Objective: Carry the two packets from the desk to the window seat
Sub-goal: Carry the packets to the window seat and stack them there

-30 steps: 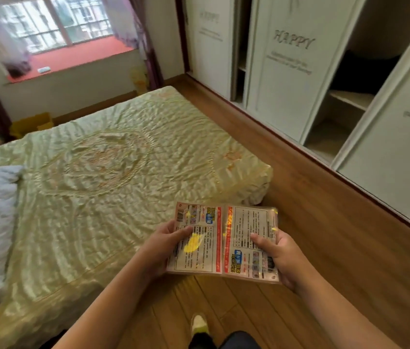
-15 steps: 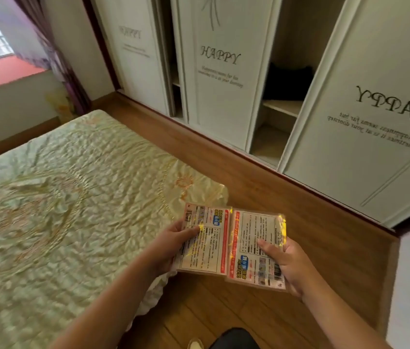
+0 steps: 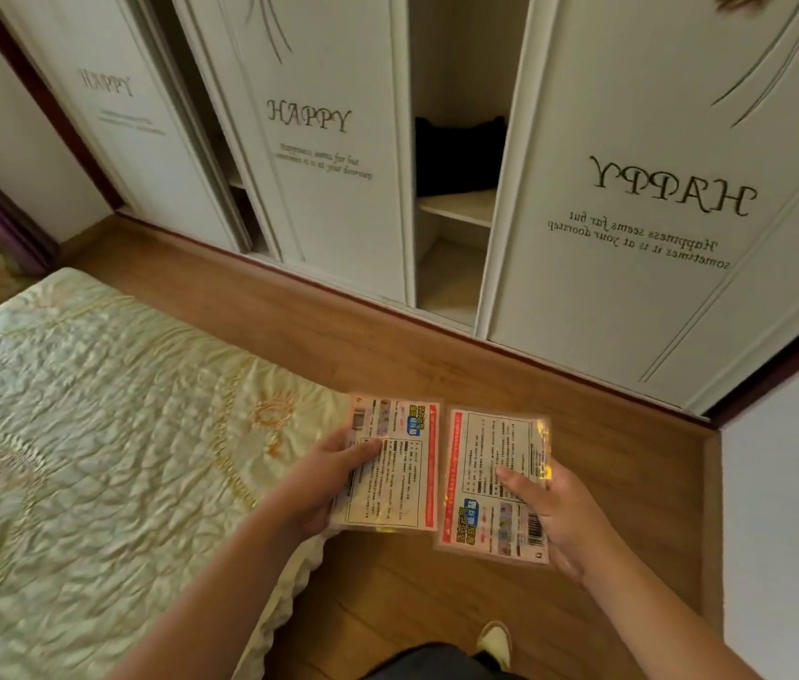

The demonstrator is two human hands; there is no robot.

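I am partway through the carry, judging by where I stand: both packets are off the desk and in my hands, and neither the desk nor the window seat is in view. I face a white wardrobe with sliding doors, one gap showing a shelf. A bed with a pale green quilted cover lies to my left, and wooden floor runs between the bed and the wardrobe.

My left hand is closed on the left packet, thumb pressed on its printed face and fingers hidden underneath. My right hand is closed on the right packet in the same way, thumb on top near the packet's middle. The two packets are held flat, side by side at about waist height, their inner edges touching or just overlapping; I cannot tell which. They hover above the floor, just past the corner of the bed.

The next move, as I judge it, calls for turning toward the window and walking along the strip of floor beside the bed, keeping each grip firm so that the thin, glossy packets do not slide.
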